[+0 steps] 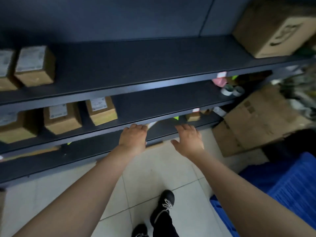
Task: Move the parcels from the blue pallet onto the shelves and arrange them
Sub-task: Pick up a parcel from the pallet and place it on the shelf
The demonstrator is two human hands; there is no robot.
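Both bare arms reach forward and down toward the dark shelves [153, 86]; the left hand [133, 137] is palm down with its fingers curled over the front edge of a lower shelf, holding nothing; the right hand [189, 141] hovers just beside it, palm down, fingers spread and empty, its tips close to the same edge, though whether they touch it cannot be told; small brown parcels with white labels already stand on the shelves, two at the left of the upper shelf [35, 65] and three on the shelf below [62, 117], spaced slightly apart; a large cardboard box [273, 29] sits at the right end of the upper shelf; the blue pallet [294, 190] lies on the tiled floor [153, 171] at the lower right, near more big cartons [259, 122] by the shelf end; a black shoe [164, 204] steps on the tiles between the arms.
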